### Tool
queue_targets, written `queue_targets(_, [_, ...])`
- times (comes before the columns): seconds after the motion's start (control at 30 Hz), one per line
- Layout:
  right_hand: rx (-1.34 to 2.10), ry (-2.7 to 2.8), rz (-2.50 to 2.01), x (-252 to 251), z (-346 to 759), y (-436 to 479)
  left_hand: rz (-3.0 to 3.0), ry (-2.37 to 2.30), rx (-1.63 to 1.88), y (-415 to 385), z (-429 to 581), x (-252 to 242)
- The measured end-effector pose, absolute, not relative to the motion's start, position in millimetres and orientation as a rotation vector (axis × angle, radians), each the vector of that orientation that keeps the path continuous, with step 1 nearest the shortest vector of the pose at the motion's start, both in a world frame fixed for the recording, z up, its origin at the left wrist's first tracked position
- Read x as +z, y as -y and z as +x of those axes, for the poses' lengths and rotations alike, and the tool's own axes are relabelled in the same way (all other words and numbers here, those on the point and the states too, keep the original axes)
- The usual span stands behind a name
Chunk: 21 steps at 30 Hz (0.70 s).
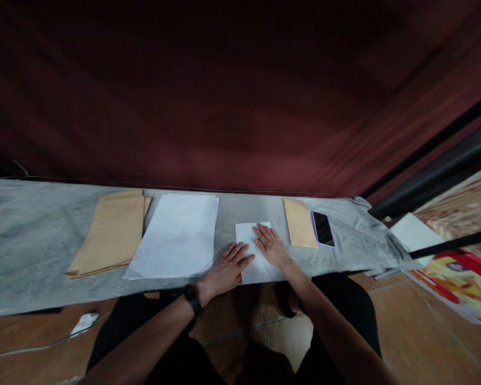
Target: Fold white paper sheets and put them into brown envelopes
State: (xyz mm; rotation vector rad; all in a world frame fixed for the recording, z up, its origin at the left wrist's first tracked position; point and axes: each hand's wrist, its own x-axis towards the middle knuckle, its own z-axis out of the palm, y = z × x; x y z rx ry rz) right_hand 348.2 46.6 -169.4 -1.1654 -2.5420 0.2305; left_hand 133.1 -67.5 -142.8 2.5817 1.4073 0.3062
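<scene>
While a dark red curtain [224, 107] hangs on the far side, a grey cloth-covered table [32, 240] stretches left to right. On its left lie kraft envelopes [114, 230] with faint, illegible reddish print, then white paper sheets [176, 235]. Rightmost, a red-and-yellow package [460, 283] shows an unreadable blue logo. Mid-table, a smaller white paper [257, 272] lies under the left hand [225, 269] and right hand [271, 247], both flat, fingers extended, gripping nothing. Right of these rest a small kraft envelope [300, 223] and a smartphone [324, 230].
</scene>
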Motion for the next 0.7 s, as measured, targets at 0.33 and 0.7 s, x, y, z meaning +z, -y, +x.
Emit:
queue_targets(0.33, [0.428,2.399,-1.118,-171.1,405.1,-29.5,2.505,-1.425,0.433,64.2,127.7,-143.8])
queue_targets(0.7, [0.554,2.131,-1.173,-167.9,417.7,-20.1,2.019,-1.74,0.847,43.8,135.3,-139.2])
